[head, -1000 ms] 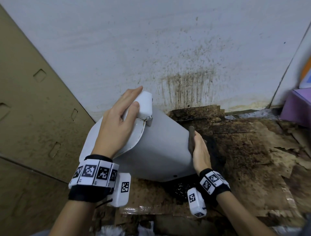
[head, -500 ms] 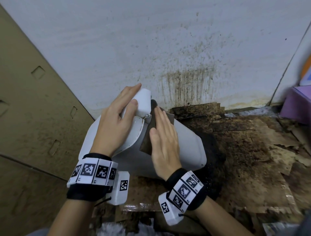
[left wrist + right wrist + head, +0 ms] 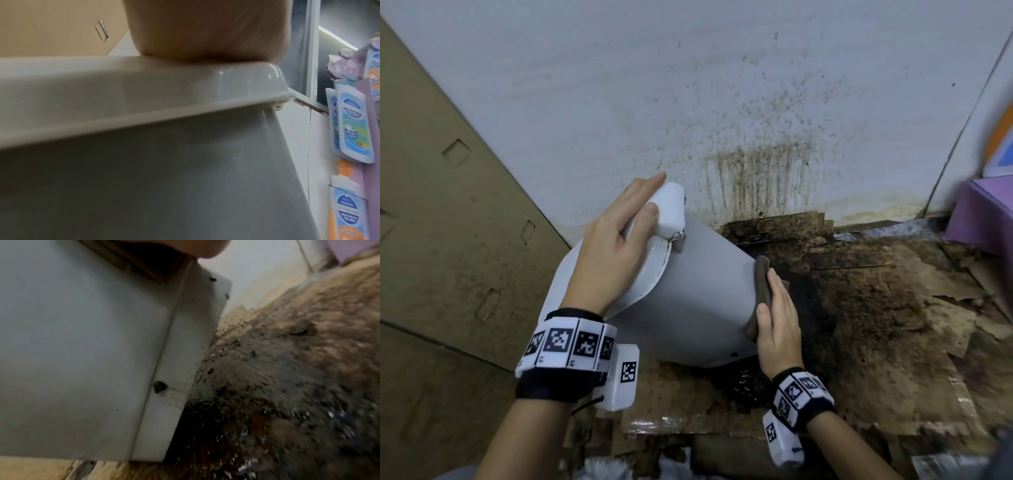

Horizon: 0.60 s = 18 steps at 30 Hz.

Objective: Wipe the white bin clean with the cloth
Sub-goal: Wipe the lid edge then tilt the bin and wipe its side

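The white bin (image 3: 698, 294) leans tilted on the dirty floor, its lid toward me and its base to the right. My left hand (image 3: 616, 246) lies flat on the lid (image 3: 123, 91), fingers stretched over the white lid block (image 3: 671, 209). My right hand (image 3: 779, 318) presses the brown cloth (image 3: 762, 284) with straight fingers against the bin's base end. In the right wrist view the cloth (image 3: 144, 266) sits under my palm on the bin wall (image 3: 82, 331), near the base band with a dark stud. The far side of the bin is hidden.
A stained white wall (image 3: 722, 102) rises behind the bin. Brown cardboard (image 3: 448, 222) stands at the left. Soiled, torn cardboard (image 3: 876, 325) covers the floor to the right. A purple box (image 3: 979, 219) sits at the far right, and product packs (image 3: 349, 121) hang there.
My right hand has slid the cloth from near the lid down the bin's side to the base end. The left hand has stayed on the lid.
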Motion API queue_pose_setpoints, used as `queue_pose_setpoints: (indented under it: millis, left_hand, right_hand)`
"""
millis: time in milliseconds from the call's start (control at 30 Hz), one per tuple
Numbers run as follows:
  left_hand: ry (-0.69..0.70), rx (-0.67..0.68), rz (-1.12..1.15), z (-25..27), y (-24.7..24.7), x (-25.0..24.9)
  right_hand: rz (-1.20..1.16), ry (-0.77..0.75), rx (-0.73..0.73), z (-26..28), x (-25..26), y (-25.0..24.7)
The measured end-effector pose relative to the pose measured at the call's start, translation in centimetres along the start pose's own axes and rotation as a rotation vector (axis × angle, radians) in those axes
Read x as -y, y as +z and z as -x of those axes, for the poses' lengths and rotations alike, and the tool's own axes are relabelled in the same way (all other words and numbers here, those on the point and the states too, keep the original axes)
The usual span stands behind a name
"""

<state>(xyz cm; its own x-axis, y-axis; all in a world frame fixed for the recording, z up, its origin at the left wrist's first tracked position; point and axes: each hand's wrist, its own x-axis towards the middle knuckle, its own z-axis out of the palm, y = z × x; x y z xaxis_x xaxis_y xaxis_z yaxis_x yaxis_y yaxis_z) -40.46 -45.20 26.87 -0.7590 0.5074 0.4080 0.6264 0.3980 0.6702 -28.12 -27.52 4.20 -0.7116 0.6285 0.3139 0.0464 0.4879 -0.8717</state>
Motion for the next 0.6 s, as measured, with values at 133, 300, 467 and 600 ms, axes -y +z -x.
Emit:
queue_pose_setpoints:
  millis: [133, 300, 467, 600]
  left_hand:
    - [-0.004, -0.01, 0.005, -0.1, -0.1, 0.1]
    - [0.011, -0.008, -0.008, -0.1, 0.0, 0.2]
    - [0.01, -0.011, -0.015, 0.0, 0.0, 0.3]
    - [0.0, -0.014, -0.01, -0.1, 0.0, 0.2]
  right_hand:
    - [-0.027, 0.128, 0.016, 0.3, -1.5, -0.3]
    - [-0.023, 0.139, 0.023, 0.6, -1.5, -0.2]
    - [-0.064, 0.156, -0.042, 0.6, -0.9, 0.3]
    - [-0.109, 0.185, -0.066, 0.2, 0.1, 0.4]
